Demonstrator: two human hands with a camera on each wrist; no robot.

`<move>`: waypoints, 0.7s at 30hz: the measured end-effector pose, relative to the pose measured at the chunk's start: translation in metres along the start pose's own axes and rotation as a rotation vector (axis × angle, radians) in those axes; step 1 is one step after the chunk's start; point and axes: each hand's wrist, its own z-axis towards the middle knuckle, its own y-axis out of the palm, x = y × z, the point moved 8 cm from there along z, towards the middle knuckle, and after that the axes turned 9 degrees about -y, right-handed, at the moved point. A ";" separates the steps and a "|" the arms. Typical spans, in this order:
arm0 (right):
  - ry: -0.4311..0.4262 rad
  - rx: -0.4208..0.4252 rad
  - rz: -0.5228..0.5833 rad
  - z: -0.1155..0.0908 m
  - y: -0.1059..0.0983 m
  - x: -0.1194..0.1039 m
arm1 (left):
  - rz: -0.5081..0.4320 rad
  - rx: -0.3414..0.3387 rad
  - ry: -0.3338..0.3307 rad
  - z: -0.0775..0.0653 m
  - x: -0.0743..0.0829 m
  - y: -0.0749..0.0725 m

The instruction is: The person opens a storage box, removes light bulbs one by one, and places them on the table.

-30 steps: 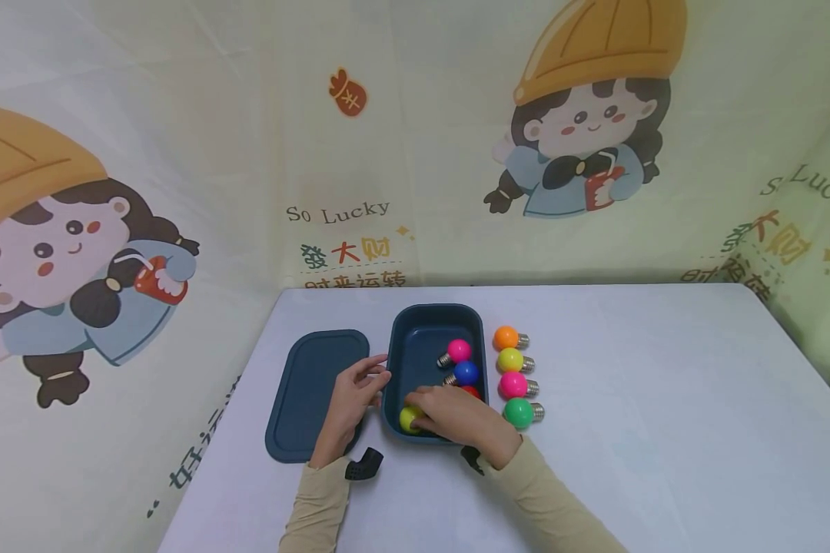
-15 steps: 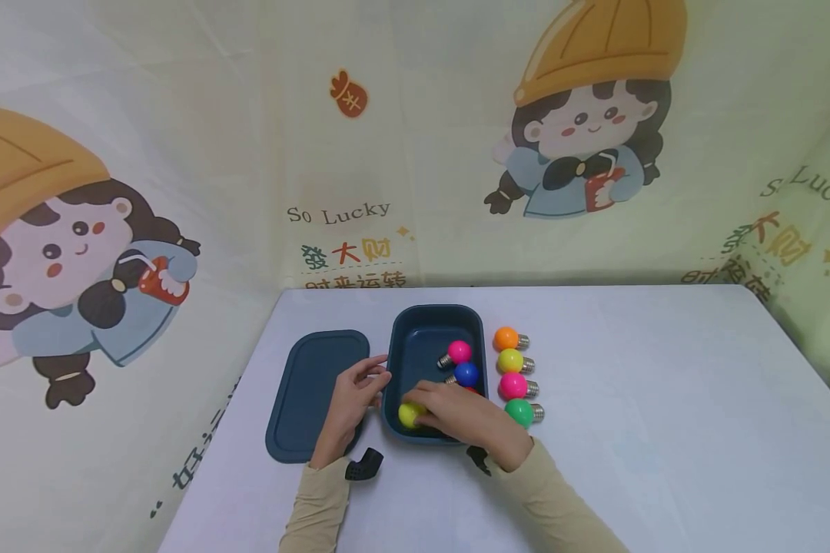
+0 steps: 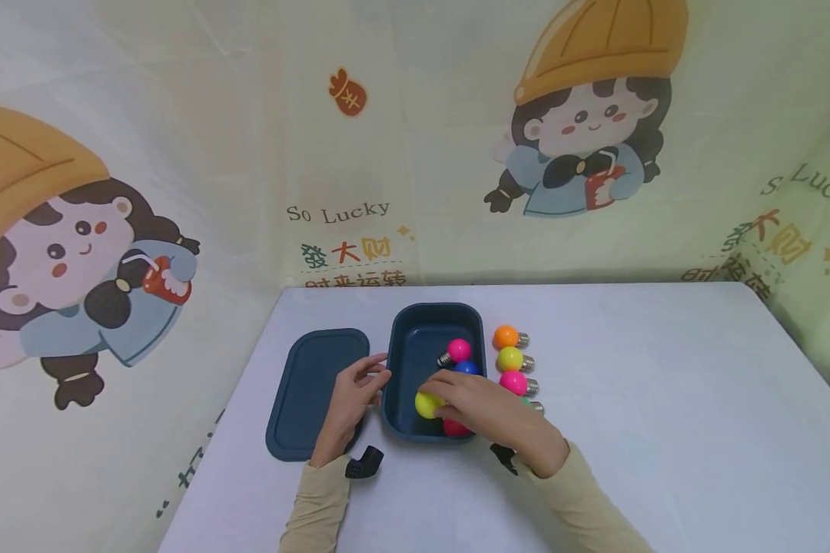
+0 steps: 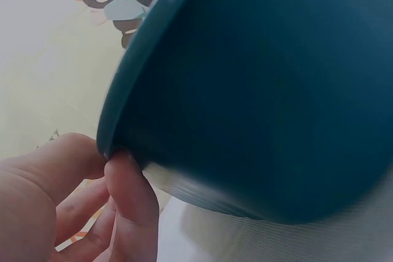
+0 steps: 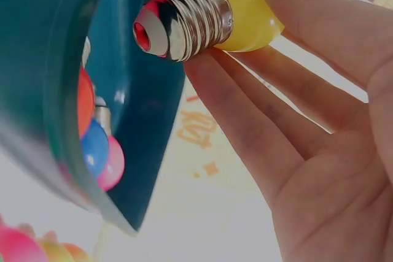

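My right hand (image 3: 484,407) pinches a yellow light bulb (image 3: 429,405) between thumb and fingers above the dark blue box (image 3: 404,426). In the right wrist view, the yellow bulb's silver screw base (image 5: 190,19) points left, over the box's rim. Inside the box lie a pink bulb (image 3: 459,350), a blue bulb (image 3: 466,368) and a red bulb (image 3: 454,428), the last two partly covered by the right hand. At the box's left side, my left hand (image 3: 354,395) holds the rim (image 4: 132,78), its thumb against the outer wall.
A dark blue lid (image 3: 309,392) lies left of the box, partly under the left hand. Right of the box, an orange bulb (image 3: 506,336), a yellow bulb (image 3: 509,359), a pink bulb (image 3: 513,382) and a partly hidden green bulb (image 3: 525,401) form a column on the white table (image 3: 664,399).
My right hand has lifted the yellow bulb from the box's near left corner and carried it up and rightward, uncovering the red bulb. The left hand stays put.
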 end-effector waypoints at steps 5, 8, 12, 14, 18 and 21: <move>0.022 0.002 -0.022 -0.013 -0.011 0.000 | 0.003 0.007 -0.003 0.000 0.000 0.000; 0.007 0.028 -0.051 -0.021 -0.020 -0.001 | -0.006 0.014 -0.003 0.006 -0.007 -0.001; -0.010 0.062 -0.093 -0.031 -0.030 0.000 | -0.012 0.031 0.015 0.017 -0.022 -0.003; -0.004 0.064 -0.115 -0.036 -0.034 0.000 | -0.010 0.042 0.029 0.019 -0.025 -0.004; 0.031 0.033 -0.144 -0.045 -0.038 0.003 | 0.001 0.052 0.038 0.020 -0.026 -0.006; 0.055 0.007 -0.156 -0.053 -0.040 0.005 | 0.006 0.057 0.036 0.020 -0.027 -0.005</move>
